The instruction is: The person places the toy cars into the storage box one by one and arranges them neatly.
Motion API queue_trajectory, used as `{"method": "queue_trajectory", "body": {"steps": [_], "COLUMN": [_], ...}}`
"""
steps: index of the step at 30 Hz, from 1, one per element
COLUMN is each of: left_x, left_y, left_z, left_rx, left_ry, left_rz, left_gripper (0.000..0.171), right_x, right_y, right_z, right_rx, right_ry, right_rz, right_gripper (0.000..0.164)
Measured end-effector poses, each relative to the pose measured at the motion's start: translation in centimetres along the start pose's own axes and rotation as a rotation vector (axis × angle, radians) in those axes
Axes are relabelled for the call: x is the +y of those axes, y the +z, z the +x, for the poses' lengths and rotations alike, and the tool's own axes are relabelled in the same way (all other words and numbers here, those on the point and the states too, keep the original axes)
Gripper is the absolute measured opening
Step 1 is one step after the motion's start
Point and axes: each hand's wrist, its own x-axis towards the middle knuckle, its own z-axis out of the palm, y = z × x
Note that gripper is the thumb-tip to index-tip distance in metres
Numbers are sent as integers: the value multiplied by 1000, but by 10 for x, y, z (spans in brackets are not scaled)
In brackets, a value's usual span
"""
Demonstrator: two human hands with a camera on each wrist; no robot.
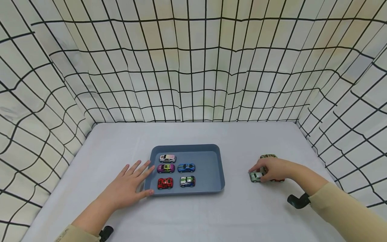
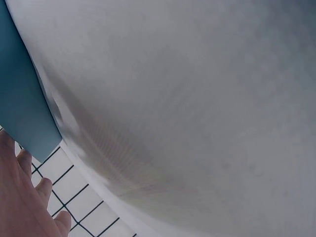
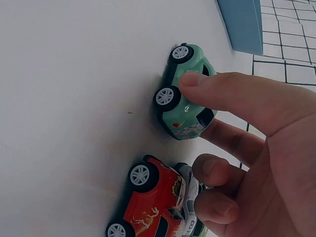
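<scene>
Mint-green toy car is apparently resting on the white table, right of the tray; right hand is pinching it, thumb bearing by one wheel. An off-centre pull could be spinning it loose. Red toy car is sitting just right; the curled spare fingers could be nudging it. Left hand is gripping nothing, fingers spreading over the tray's left rim; leaning there could be tipping it, sliding five toy cars.

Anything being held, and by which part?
The right hand holds a rounded mint-green toy car by its body, thumb on one side; the left hand holds nothing.
</scene>
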Motion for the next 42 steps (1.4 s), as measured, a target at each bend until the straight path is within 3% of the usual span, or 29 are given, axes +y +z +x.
{"method": "queue_trajectory", "body": {"steps": [11,18,29,42], "left_x": [0,0,2,0], "left_y": [-1,-1,-3,1], "left_z": [0,-1,-2,-1], "left_rx": [2,10,7,10], "left_ry": [-1,9,3,0], "left_rz": [-3,-17,-24,-10], "left_gripper": [89,87,87,88], "right_x": [-4,-5,-10,-26], "right_y": [0,0,-11,-17], "right_z": [4,6,10,23], "right_rx": [-18,-32,-58,-34], "right_ry": [7,33,3,-66], "right_rz": [-23,50,155,166], "right_gripper": [41,39,43,46]}}
